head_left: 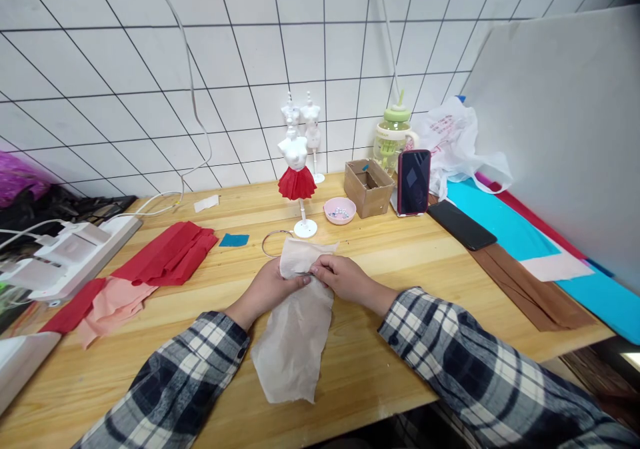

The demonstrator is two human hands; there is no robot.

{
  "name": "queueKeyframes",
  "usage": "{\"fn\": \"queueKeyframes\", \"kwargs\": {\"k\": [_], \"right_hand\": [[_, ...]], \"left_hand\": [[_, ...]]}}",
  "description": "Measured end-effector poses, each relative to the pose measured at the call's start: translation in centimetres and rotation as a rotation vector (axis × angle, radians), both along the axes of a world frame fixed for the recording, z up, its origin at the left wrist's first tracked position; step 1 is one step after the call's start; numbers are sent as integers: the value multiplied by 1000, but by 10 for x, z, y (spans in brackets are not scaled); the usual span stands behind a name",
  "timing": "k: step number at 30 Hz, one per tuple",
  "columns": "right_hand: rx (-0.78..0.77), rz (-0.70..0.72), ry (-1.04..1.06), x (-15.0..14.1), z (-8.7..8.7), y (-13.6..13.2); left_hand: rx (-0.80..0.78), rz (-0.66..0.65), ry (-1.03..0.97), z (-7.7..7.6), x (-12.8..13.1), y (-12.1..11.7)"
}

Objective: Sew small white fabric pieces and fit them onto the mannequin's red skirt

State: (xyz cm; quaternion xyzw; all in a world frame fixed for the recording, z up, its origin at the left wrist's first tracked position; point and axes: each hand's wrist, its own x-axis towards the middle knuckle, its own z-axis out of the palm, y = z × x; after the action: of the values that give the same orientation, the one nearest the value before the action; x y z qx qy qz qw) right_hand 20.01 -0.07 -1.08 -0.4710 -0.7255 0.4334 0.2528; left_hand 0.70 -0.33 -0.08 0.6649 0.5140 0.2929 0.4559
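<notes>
- We sat at a wooden table, where a miniature mannequin, white and dressed in a pleated red skirt, stood upright on a round base.
- Just in front of the mannequin, on our side, we held a thin off-white cloth; its lower part hung loosely towards us.
- Our left hand pinched the cloth with the thumb on top; its other fingers were mostly hidden beneath.
- Our right hand pinched the same cloth between thumb and curled forefinger, close to the left thumb. A thin dark sliver showed between them, too small for us to identify.
- At the mannequin's foot, slightly left, lay a thin ring.
- Left of the mannequin we had a teal scrap, then folded red fabric.
- Just right of the mannequin sat a pink bowl of small shiny pieces, then an open cardboard box and an upright phone.
- Behind the mannequin stood more white dress forms.
</notes>
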Motion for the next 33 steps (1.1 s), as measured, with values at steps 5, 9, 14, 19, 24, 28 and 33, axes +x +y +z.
{"fn": "queueKeyframes", "kwargs": {"k": [5,9,14,19,24,28,33], "right_hand": [[6,-70,29,4,0,3],[11,-80,22,9,1,5],[-3,-45,0,8,4,4],[4,-46,-6,7,5,3],[17,-64,5,7,2,4],[28,-70,-4,6,1,4],[12,-62,1,5,3,3]], "left_hand": [[-133,11,-210,2,-4,0],[-198,10,-362,2,-7,2],[-208,-4,-373,-2,-6,3],[-209,-25,-369,-5,-8,5],[-191,-22,-354,-5,-8,6],[-187,-20,-334,-5,-7,6],[-193,-9,-345,-6,-6,6]]}}
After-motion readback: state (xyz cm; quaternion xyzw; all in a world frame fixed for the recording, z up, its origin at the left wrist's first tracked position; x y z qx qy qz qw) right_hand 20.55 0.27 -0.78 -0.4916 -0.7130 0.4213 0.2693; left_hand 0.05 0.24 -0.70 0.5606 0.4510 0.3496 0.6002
